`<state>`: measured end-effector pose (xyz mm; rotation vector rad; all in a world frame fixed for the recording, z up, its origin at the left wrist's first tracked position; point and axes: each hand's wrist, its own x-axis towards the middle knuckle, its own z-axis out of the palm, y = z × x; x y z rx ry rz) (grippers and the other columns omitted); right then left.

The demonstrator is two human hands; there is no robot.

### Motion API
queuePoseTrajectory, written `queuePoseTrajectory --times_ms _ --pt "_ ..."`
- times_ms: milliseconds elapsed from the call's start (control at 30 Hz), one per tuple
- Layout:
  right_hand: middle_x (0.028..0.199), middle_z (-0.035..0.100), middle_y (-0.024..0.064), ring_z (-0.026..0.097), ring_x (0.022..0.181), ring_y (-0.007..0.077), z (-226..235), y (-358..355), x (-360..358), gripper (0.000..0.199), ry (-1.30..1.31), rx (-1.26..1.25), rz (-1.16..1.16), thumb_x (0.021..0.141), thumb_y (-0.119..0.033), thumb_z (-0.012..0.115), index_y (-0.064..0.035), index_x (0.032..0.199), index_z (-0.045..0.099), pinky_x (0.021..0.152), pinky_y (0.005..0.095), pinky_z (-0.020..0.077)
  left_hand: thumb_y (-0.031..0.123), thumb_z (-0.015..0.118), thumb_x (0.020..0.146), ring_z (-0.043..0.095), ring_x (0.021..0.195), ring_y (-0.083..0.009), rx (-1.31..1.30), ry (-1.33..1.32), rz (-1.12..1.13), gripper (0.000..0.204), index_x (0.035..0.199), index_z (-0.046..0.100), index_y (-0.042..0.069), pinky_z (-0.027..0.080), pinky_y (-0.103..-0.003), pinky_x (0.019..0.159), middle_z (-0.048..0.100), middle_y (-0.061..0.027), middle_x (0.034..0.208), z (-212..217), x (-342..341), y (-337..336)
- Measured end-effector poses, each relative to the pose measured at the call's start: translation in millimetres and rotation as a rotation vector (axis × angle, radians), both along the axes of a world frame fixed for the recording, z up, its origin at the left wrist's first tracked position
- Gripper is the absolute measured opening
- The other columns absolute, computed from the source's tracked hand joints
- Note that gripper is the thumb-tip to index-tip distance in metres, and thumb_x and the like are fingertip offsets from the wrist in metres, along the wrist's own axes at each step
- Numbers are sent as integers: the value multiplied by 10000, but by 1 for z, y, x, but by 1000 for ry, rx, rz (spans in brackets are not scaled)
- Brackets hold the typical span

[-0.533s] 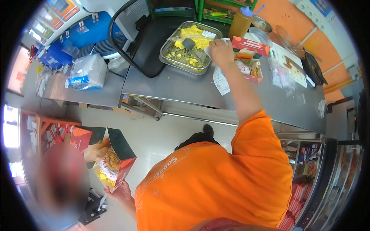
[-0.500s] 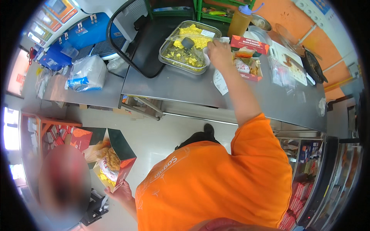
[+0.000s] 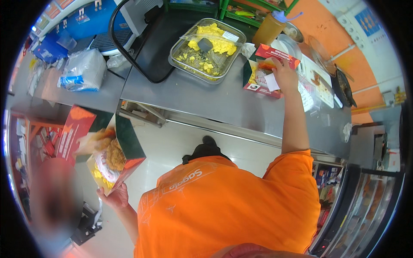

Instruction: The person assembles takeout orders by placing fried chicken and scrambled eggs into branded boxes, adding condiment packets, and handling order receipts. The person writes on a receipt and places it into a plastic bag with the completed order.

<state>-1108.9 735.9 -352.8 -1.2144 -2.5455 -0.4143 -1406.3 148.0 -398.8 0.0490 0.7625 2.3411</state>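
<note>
My left hand (image 3: 115,197) is closed on the lower corner of an open meal box (image 3: 129,167), held up away from the counter. Inside are fried chicken (image 3: 115,155), a white wrapped bundle (image 3: 104,165) and yellow scrambled egg (image 3: 100,174). A blurred tan shape (image 3: 95,141) crosses the box's far side; I cannot tell what it is. Over a second open meal box (image 3: 262,89) on the counter, my right hand (image 3: 285,75) pinches a white paper slip (image 3: 271,82). Beside that wrist a printed receipt (image 3: 306,98) shows; whether both are one sheet is hidden.
A glass tray (image 3: 193,71) of scrambled egg with a dark spatula (image 3: 205,44) sits on the steel counter (image 3: 206,101). Behind stands a sauce bottle (image 3: 269,29). At right lie a cutting board (image 3: 320,81) and a pan (image 3: 343,86). A blurred person (image 3: 56,202) is at lower left.
My right hand has moved right from beside the glass tray to the counter box, and the receipt has moved right with it. My left hand and its box have shifted left and up.
</note>
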Motion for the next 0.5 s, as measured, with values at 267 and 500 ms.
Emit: queuePoseTrajectory --times_ms 267,500 --pt "1085 580 71 640 809 289 -7 25 6 372 -47 -108 103 839 -132 575 -171 1202 506 696 427 509 306 537 812 661 936 -316 -65 -65 17 642 1367 365 34 611 -405 719 549 -192 1238 -4 9 57" --pt "900 651 41 649 823 235 -5 33 -1 219 -193 -9 259 836 -98 513 -135 1045 571 714 397 475 303 542 801 647 969 -321 -67 -73 -24 661 1379 347 49 611 -416 717 536 -187 1252 -2 11 91"
